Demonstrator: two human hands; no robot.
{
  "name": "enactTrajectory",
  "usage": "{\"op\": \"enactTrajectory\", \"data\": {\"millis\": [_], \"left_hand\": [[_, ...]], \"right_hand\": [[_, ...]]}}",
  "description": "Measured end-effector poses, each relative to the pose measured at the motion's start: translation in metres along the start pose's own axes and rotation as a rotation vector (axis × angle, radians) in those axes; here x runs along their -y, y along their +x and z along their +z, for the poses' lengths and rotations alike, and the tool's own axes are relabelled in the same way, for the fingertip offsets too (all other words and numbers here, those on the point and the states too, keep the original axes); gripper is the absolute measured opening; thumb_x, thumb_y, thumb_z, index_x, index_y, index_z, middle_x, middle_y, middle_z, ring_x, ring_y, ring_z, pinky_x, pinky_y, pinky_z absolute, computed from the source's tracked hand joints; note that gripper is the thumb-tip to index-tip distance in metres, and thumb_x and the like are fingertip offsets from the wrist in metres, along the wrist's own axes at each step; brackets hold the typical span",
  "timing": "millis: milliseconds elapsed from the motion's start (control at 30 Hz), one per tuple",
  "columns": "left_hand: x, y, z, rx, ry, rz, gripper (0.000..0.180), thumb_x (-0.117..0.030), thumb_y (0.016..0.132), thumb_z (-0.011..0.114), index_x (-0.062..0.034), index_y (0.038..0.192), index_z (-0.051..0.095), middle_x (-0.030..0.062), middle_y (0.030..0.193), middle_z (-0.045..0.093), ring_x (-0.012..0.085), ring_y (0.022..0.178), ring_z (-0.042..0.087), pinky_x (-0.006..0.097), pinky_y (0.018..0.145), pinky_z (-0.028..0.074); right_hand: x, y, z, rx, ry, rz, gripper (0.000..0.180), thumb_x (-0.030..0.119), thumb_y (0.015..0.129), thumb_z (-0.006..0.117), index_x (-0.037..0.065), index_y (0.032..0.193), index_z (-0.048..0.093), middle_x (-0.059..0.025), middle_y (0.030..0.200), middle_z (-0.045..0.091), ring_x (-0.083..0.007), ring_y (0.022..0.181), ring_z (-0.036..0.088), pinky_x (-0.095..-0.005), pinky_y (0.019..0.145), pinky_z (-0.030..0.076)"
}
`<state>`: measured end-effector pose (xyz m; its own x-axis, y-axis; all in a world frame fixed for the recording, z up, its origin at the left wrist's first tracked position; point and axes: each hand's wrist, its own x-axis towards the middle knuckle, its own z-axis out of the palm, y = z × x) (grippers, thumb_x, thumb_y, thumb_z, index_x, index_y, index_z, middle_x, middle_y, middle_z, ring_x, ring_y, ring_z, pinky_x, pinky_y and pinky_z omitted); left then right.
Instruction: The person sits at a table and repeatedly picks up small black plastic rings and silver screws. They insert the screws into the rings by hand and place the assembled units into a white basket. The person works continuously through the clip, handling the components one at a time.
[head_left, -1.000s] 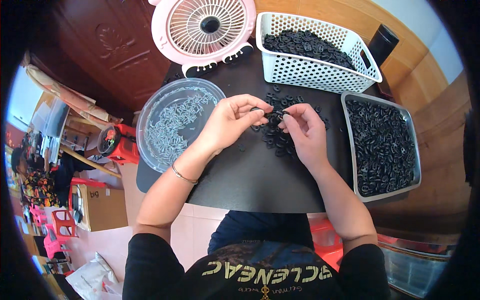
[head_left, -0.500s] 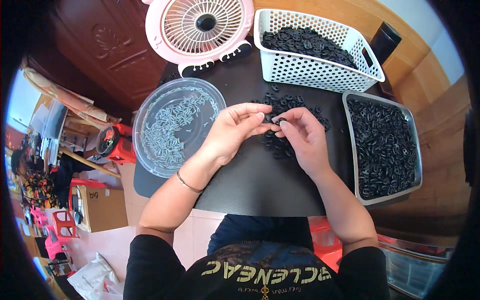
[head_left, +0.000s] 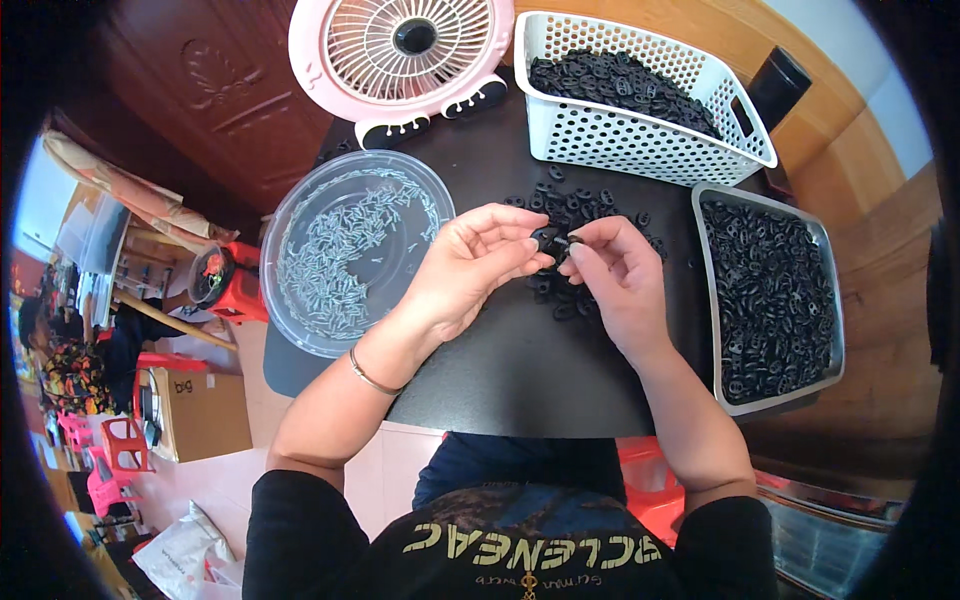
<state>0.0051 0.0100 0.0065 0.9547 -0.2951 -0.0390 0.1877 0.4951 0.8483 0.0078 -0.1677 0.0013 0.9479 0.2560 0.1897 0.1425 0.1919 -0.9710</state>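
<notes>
Over the table's middle my two hands meet, fingertips close together. My left hand (head_left: pixel 478 262) is closed in a pinch on a small black plastic part (head_left: pixel 547 239). Facing it, my right hand (head_left: pixel 622 285) pinches a tiny silvery pin or screw (head_left: pixel 566 241) against the part's right side; its exact kind is too small to tell. Under and behind the fingers lies a loose pile of black plastic parts (head_left: pixel 575 203). To the left of my left hand sits a see-through round tub (head_left: pixel 268 270) with many small silvery pins (head_left: pixel 325 262) in it.
A white perforated basket (head_left: pixel 640 155) heaped with black parts stands at the back. On the right is a metal tray (head_left: pixel 706 300) full of similar parts. A pink fan (head_left: pixel 312 75) stands at the back left, near a dark cylinder (head_left: pixel 778 85) farther right. The dark table (head_left: pixel 500 385) has a rounded front edge.
My fingertips have drawn slightly apart, and the black part and silvery pin now show between them. My right hand has shifted a little to the right.
</notes>
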Motion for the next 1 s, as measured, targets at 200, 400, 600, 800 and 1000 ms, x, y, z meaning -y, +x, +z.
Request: {"op": "enactTrajectory", "data": {"millis": [200,400,600,800,1000], "left_hand": [[-0.0005,-0.0023,0.0000,0.038,0.169,0.028,0.022,0.002,0.081,0.058,0.0029,0.102,0.058,0.0076,0.090,0.062,0.0115,0.078,0.061,0.022,0.073,0.050],[0.0039,-0.0003,-0.0002,-0.004,0.144,0.058,0.018,0.001,0.080,0.060,0.0040,0.097,0.059,0.0076,0.087,0.063,0.0109,0.078,0.060,0.023,0.074,0.049],[0.0022,0.0011,0.0015,-0.016,0.032,0.061,0.019,0.003,0.077,0.062,0.0001,0.096,0.057,0.0072,0.087,0.063,0.0107,0.081,0.060,0.023,0.077,0.048],[0.0014,0.0005,-0.0025,0.004,0.035,0.047,0.017,0.004,0.078,0.062,-0.0006,0.093,0.055,0.0059,0.087,0.062,0.0111,0.080,0.061,0.022,0.075,0.050],[0.0006,0.0002,-0.0001,-0.012,0.005,0.042,0.015,0.000,0.080,0.061,-0.0004,0.093,0.055,0.0065,0.085,0.062,0.0132,0.077,0.062,0.023,0.070,0.051]], "right_hand": [[0.0011,-0.0004,0.0036,0.023,-0.010,-0.028,0.011,0.002,0.085,0.052,0.000,0.095,0.051,-0.0048,0.089,0.056,-0.0088,0.077,0.057,-0.0220,0.069,0.047],[0.0037,-0.0006,0.0059,0.050,0.019,-0.103,0.011,0.000,0.085,0.051,-0.002,0.096,0.050,-0.0078,0.093,0.057,-0.0100,0.080,0.058,-0.0225,0.072,0.048],[-0.0010,-0.0011,0.0071,0.052,-0.019,-0.172,0.011,-0.003,0.084,0.052,-0.003,0.095,0.051,-0.0091,0.094,0.058,-0.0115,0.085,0.058,-0.0241,0.077,0.049],[0.0015,-0.0018,0.0060,0.029,-0.015,-0.125,0.010,-0.003,0.084,0.051,-0.003,0.093,0.051,-0.0084,0.091,0.058,-0.0120,0.083,0.059,-0.0246,0.076,0.050],[0.0020,-0.0015,0.0016,-0.015,-0.026,-0.069,0.009,-0.001,0.083,0.053,-0.002,0.092,0.050,-0.0064,0.087,0.056,-0.0115,0.077,0.059,-0.0235,0.072,0.050]]}}
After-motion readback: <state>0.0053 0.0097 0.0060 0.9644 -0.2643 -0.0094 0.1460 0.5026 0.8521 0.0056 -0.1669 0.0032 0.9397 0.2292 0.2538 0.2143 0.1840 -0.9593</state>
